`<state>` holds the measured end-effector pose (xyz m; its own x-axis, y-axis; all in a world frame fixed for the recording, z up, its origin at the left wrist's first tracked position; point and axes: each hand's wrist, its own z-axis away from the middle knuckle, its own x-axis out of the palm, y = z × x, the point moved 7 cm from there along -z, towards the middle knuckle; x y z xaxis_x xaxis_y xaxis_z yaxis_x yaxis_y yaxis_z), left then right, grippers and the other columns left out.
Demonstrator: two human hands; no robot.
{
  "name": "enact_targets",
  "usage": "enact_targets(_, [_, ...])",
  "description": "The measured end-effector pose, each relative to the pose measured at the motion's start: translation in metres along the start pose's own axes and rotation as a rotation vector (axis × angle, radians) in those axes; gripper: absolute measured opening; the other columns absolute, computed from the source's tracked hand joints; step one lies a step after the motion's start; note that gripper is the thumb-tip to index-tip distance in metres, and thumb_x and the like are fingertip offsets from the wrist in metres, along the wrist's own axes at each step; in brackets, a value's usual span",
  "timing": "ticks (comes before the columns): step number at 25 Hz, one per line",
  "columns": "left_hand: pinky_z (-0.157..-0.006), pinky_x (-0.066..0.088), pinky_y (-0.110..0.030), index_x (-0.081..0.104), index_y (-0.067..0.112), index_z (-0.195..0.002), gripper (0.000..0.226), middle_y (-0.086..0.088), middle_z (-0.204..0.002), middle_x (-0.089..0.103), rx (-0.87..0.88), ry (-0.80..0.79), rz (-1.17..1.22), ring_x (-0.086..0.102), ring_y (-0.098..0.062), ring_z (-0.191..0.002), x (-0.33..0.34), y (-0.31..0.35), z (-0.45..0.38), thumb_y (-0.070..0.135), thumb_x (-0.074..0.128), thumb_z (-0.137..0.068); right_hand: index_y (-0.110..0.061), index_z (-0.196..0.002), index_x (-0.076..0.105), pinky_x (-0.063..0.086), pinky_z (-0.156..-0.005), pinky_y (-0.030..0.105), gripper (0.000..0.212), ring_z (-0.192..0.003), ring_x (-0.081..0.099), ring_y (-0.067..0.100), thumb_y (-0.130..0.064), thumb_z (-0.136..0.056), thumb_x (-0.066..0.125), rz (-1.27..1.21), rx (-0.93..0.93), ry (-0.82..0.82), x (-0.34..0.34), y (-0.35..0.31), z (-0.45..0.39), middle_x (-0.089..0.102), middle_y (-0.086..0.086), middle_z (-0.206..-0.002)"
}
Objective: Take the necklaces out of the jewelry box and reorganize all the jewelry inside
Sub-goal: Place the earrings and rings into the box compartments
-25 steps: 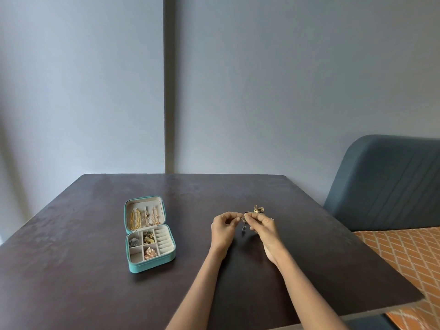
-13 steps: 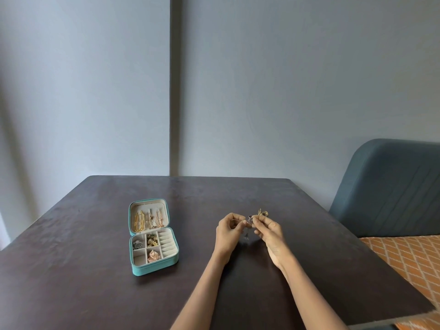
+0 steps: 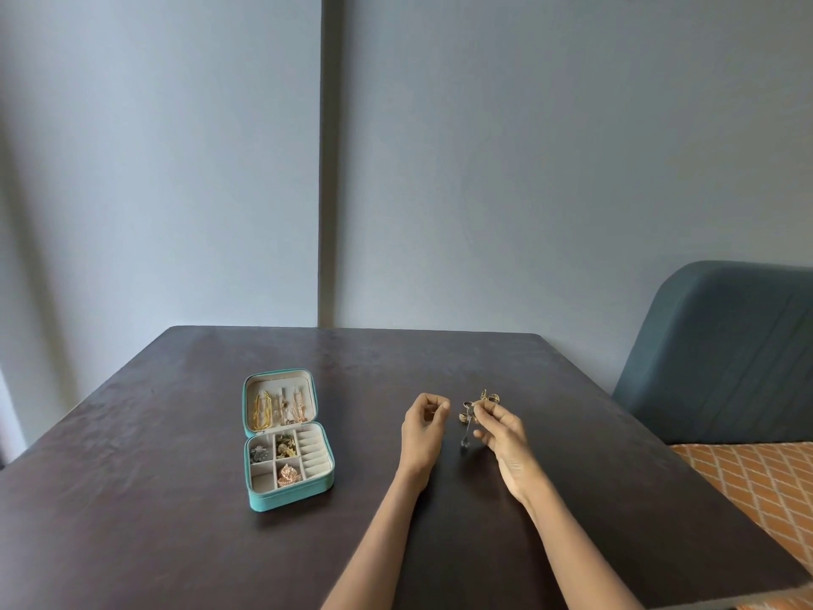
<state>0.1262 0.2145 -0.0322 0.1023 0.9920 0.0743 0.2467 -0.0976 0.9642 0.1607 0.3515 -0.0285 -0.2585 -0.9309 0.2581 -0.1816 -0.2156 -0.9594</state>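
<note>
A small teal jewelry box [image 3: 264, 501] lies open on the dark table [image 3: 132, 499], left of my hands. Gold necklaces [image 3: 264, 409] hang in its lid, and small pieces fill the front compartments. My right hand [image 3: 499, 438] pinches a tangle of gold jewelry [image 3: 477, 402] above the table, with a thin chain and a small pendant [image 3: 464, 442] hanging from it. My left hand [image 3: 422, 427] hovers just left of the tangle, fingers curled, and I cannot make out anything in it.
A blue-grey upholstered chair back [image 3: 721, 354] stands at the right beside the table. An orange patterned surface [image 3: 756, 486] lies below it. A grey wall rises behind the table's far edge.
My hands were joined on the jewelry; now they have parted, the left hand drawn a little left and the right hand keeping the tangle with the pendant hanging.
</note>
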Motion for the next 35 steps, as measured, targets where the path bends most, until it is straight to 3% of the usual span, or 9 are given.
enact_targets(4, [-0.076, 0.047, -0.019, 0.063, 0.022, -0.077, 0.014, 0.008, -0.083, 0.065, 0.046, -0.056, -0.033, 0.058, -0.005, -0.078, 0.004, 0.004, 0.001, 0.010, 0.066, -0.084, -0.011, -0.090, 0.063, 0.044, -0.062, 0.014, 0.013, -0.077, 0.058, 0.006, -0.003, -0.091, 0.053, 0.000, 0.006, 0.005, 0.000, 0.001, 0.000, 0.063, 0.000, -0.086])
enact_targets(9, [-0.080, 0.051, -0.023, 0.064, 0.031, -0.076, 0.017, 0.006, -0.088, 0.069, 0.035, -0.142, -0.161, 0.062, -0.010, -0.085, 0.014, -0.001, -0.001, 0.016, 0.068, -0.082, -0.010, -0.088, 0.062, 0.042, -0.065, 0.017, 0.014, -0.076, 0.058, 0.004, -0.002, -0.091, 0.052, 0.013, -0.002, 0.003, 0.000, 0.000, 0.001, 0.063, -0.001, -0.086])
enact_targets(12, [-0.070, 0.047, -0.014, 0.063, 0.021, -0.076, 0.014, 0.006, -0.080, 0.067, 0.031, -0.095, -0.054, 0.061, -0.005, -0.075, 0.008, 0.002, 0.000, 0.010, 0.066, -0.084, -0.010, -0.087, 0.062, 0.043, -0.065, 0.017, 0.014, -0.077, 0.060, 0.004, -0.001, -0.091, 0.051, 0.034, 0.003, -0.003, 0.000, 0.000, 0.000, 0.064, 0.000, -0.086])
enact_targets(17, [-0.071, 0.050, -0.014, 0.070, 0.022, -0.083, 0.018, 0.005, -0.078, 0.070, 0.019, -0.039, 0.071, 0.063, -0.001, -0.073, 0.001, 0.003, 0.000, 0.005, 0.065, -0.085, -0.014, -0.074, 0.063, 0.038, -0.067, 0.023, 0.022, -0.075, 0.050, 0.011, -0.002, -0.089, 0.053, 0.305, 0.019, -0.126, 0.014, 0.004, 0.001, 0.059, 0.001, -0.076])
enact_targets(19, [-0.072, 0.052, -0.021, 0.068, 0.021, -0.087, 0.015, 0.000, -0.077, 0.068, 0.000, -0.049, 0.094, 0.063, -0.007, -0.072, 0.001, 0.001, 0.000, 0.006, 0.065, -0.085, -0.016, -0.073, 0.063, 0.036, -0.066, 0.023, 0.022, -0.072, 0.048, 0.010, -0.003, -0.088, 0.054, 0.385, 0.026, -0.180, 0.019, 0.005, 0.004, 0.057, 0.000, -0.073])
enact_targets(22, [-0.072, 0.053, -0.029, 0.062, 0.017, -0.082, 0.012, -0.005, -0.074, 0.065, -0.034, -0.056, 0.110, 0.061, -0.015, -0.072, 0.000, -0.002, -0.001, 0.006, 0.065, -0.085, -0.017, -0.074, 0.063, 0.037, -0.066, 0.022, 0.023, -0.072, 0.050, 0.006, -0.004, -0.089, 0.052, 0.297, 0.023, -0.149, 0.014, 0.002, 0.004, 0.061, -0.005, -0.074])
enact_targets(26, [-0.071, 0.049, -0.019, 0.065, 0.021, -0.075, 0.019, 0.000, -0.078, 0.071, -0.001, -0.101, -0.007, 0.066, -0.004, -0.073, 0.005, 0.002, 0.002, 0.006, 0.062, -0.087, -0.011, -0.081, 0.062, 0.043, -0.058, 0.013, 0.018, -0.062, 0.057, 0.000, -0.001, -0.090, 0.050, 0.015, 0.025, -0.019, -0.001, -0.002, 0.001, 0.064, -0.009, -0.068])
enact_targets(31, [-0.079, 0.051, -0.019, 0.071, 0.031, -0.082, 0.023, -0.003, -0.097, 0.072, 0.024, -0.162, -0.059, 0.064, -0.008, -0.084, 0.010, 0.003, 0.001, 0.010, 0.062, -0.085, -0.010, -0.089, 0.064, 0.043, -0.064, 0.016, 0.013, -0.072, 0.057, 0.002, -0.004, -0.091, 0.054, 0.077, -0.010, -0.031, 0.000, 0.001, 0.001, 0.065, -0.007, -0.075])
enact_targets(35, [-0.073, 0.051, -0.017, 0.070, 0.023, -0.085, 0.014, -0.002, -0.086, 0.071, 0.011, -0.159, 0.030, 0.063, -0.008, -0.077, 0.010, 0.005, 0.003, 0.009, 0.069, -0.082, -0.013, -0.087, 0.064, 0.041, -0.067, 0.018, 0.012, -0.077, 0.057, 0.003, -0.007, -0.091, 0.055, 0.114, -0.028, -0.042, 0.001, 0.002, 0.001, 0.065, -0.005, -0.082])
